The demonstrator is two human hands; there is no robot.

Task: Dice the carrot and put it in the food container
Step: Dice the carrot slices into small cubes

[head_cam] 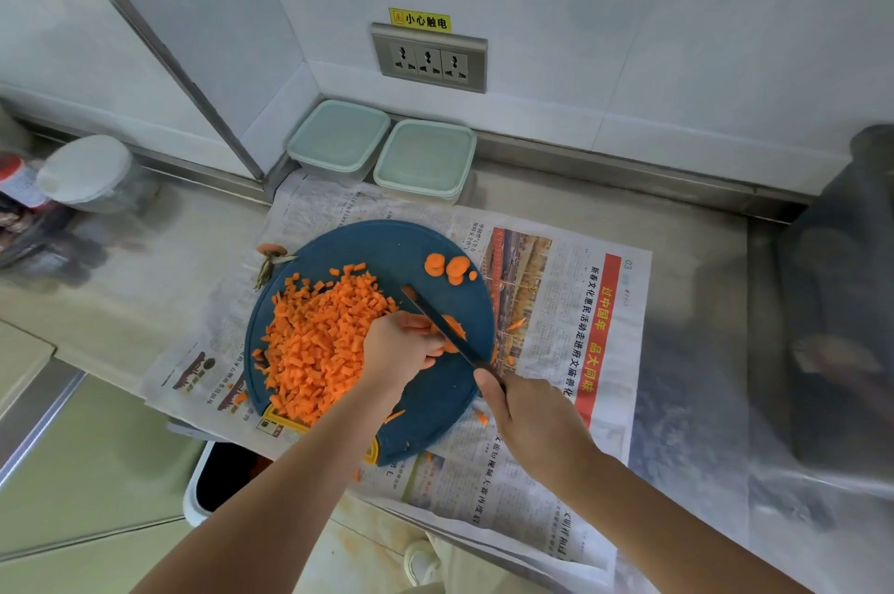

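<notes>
Knife down on the carrot — my right fingers are wrapped round the handle, blade angled across the blue board. My left fingers curl over the carrot piece, pinching it to the board right beside the blade. Dice are heaped on the board's left half, up against my left wrist. Slices lie apart near the far edge. Two lidded containers sit by the wall beyond the board — newspaper covers the table under it.

Head-worn view, looking steeply down, close over counter
</notes>
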